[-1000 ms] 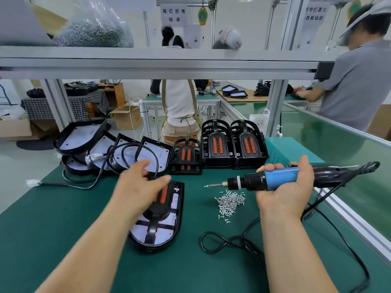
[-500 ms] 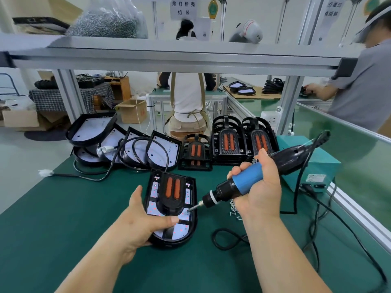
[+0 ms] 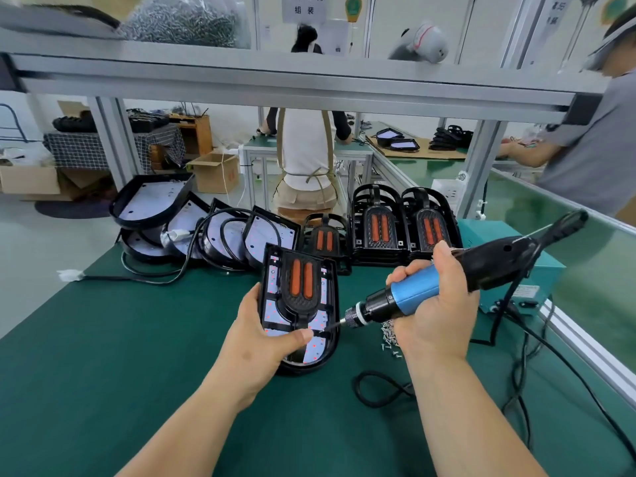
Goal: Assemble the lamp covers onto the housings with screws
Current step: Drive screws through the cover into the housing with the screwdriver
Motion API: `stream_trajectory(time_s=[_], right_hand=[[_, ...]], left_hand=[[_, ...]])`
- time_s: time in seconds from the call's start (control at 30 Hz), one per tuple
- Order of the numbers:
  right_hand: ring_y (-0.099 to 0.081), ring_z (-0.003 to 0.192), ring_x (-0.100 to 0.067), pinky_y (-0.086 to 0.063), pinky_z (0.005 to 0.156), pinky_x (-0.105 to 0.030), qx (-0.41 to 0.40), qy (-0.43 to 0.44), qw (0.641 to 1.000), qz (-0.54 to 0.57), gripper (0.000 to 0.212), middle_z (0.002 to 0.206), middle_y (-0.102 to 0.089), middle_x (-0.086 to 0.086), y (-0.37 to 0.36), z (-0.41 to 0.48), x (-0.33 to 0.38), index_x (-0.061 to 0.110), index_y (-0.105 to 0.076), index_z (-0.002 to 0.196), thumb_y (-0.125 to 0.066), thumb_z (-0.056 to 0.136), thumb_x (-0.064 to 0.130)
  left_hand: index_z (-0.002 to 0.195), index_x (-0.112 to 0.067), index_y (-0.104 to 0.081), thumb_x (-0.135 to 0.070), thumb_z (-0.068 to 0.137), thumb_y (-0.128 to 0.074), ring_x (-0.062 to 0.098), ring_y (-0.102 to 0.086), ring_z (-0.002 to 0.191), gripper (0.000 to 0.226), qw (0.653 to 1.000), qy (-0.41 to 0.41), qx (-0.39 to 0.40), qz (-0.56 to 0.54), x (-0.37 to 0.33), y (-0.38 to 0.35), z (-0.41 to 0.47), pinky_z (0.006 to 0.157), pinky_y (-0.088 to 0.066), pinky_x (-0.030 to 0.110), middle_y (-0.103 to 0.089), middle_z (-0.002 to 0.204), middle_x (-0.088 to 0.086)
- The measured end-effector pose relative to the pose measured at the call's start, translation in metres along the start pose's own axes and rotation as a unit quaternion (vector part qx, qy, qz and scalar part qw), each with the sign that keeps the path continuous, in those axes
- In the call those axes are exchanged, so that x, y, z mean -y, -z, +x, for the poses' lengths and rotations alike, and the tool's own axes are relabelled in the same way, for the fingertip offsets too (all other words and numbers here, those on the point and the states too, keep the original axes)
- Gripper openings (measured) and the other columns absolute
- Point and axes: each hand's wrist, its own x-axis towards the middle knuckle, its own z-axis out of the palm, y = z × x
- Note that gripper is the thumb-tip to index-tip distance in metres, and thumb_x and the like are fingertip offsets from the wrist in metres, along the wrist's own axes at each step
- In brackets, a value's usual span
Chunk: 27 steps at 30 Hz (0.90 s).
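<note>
The left hand [image 3: 254, 342] now grips the housing [image 3: 334, 280] at its 8 o'clock edge, thumb pressed on the cover [image 3: 302, 301] seated in it, mid-surface [image 3: 120, 356]. The right hand [image 3: 433, 304] still grips the driver [image 3: 413, 294]; its bit has reached the cover's 4 o'clock corner, beside the thumb. Screws [image 3: 389, 335] lie at the housing's 3 o'clock

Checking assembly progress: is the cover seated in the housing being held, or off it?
Seated: the black cover with orange strips lies inside the housing that the left hand grips. Screwed down or not: cannot tell.
</note>
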Motion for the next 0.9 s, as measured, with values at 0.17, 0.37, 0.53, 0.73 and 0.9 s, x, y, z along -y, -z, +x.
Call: stream_trajectory(time_s=[0.17, 0.37, 0.53, 0.73, 0.9], right_hand=[[-0.051, 0.05, -0.022, -0.049, 0.055, -0.033, 0.013, 0.01, 1.0, -0.02, 0.02, 0.058, -0.051, -0.003, 0.0, -0.001, 0.0, 0.029, -0.065, 0.061, -0.072, 0.079, 0.024], [-0.053, 0.048, -0.023, -0.048, 0.056, -0.032, 0.037, 0.017, 0.997, -0.058, 0.019, 0.056, -0.051, -0.004, -0.004, -0.002, 0.0, 0.027, -0.061, 0.063, -0.07, 0.078, 0.024], [-0.053, 0.051, -0.025, -0.048, 0.057, -0.033, 0.098, 0.042, 0.987, -0.119, 0.021, 0.056, -0.053, -0.003, -0.018, -0.007, -0.006, 0.022, -0.057, 0.073, -0.075, 0.07, 0.031], [-0.052, 0.048, -0.023, -0.048, 0.053, -0.03, 0.122, 0.046, 0.981, -0.145, 0.034, 0.056, -0.052, -0.002, -0.029, -0.009, -0.011, 0.013, -0.051, 0.076, -0.076, 0.067, 0.034], [-0.053, 0.05, -0.024, -0.049, 0.055, -0.03, 0.106, 0.062, 0.98, -0.154, 0.024, 0.058, -0.052, -0.005, -0.023, -0.012, -0.01, 0.021, -0.056, 0.07, -0.075, 0.069, 0.035]], left_hand=[[0.141, -0.035, -0.042, -0.035, 0.055, -0.085, 0.016, -0.064, 0.118, 0.096, 0.999, -0.019, 0.017, 0.02, 0.002, 0.002, 0.002, 0.108, -0.045, 0.047, -0.069, 0.124, -0.009], [0.135, -0.031, -0.048, -0.032, 0.059, -0.084, 0.022, -0.066, 0.113, 0.084, 0.999, -0.014, 0.028, 0.025, 0.003, 0.002, 0.007, 0.106, -0.046, 0.049, -0.071, 0.119, -0.005], [0.124, -0.021, -0.058, -0.025, 0.063, -0.083, 0.022, -0.07, 0.091, 0.066, 0.999, -0.002, 0.047, 0.01, 0.002, 0.003, 0.012, 0.093, -0.053, 0.045, -0.075, 0.105, 0.001], [0.114, -0.015, -0.062, -0.021, 0.065, -0.08, 0.014, -0.064, 0.072, 0.052, 0.998, 0.002, 0.057, -0.01, 0.0, 0.002, 0.014, 0.073, -0.047, 0.027, -0.072, 0.08, -0.001], [0.118, -0.017, -0.061, -0.021, 0.064, -0.08, 0.019, -0.067, 0.083, 0.058, 0.998, 0.019, 0.054, -0.015, 0.002, 0.003, 0.016, 0.084, -0.051, 0.034, -0.074, 0.093, 0.002]])
